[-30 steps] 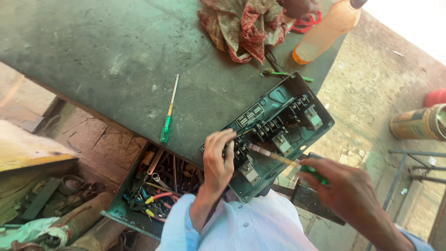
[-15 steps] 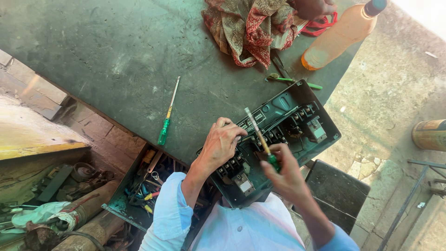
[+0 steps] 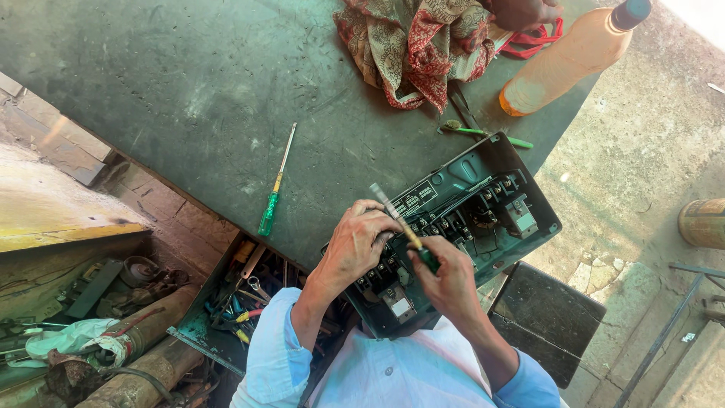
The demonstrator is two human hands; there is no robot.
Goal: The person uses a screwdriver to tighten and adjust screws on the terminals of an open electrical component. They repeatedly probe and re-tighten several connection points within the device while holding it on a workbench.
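A dark open electrical box point(image 3: 483, 204) with terminals and wires lies at the near edge of a green table point(image 3: 174, 83). My left hand point(image 3: 359, 245) rests on the box's near left part, fingers curled over the terminals. My right hand point(image 3: 449, 283) grips a green-handled screwdriver point(image 3: 400, 223) whose shaft points up and away, over the left hand. Both forearms wear light blue sleeves.
A second green-handled screwdriver point(image 3: 273, 189) lies loose on the table at left. A patterned red cloth point(image 3: 419, 45), an orange bottle point(image 3: 566, 57) and a small green tool point(image 3: 483, 134) sit at the far side. An open drawer of tools point(image 3: 234, 295) and rusty pipes point(image 3: 128, 355) lie below left.
My right hand has come in from the right to just beside the left hand over the box, and the screwdriver has swung from lying sideways to pointing up and away.
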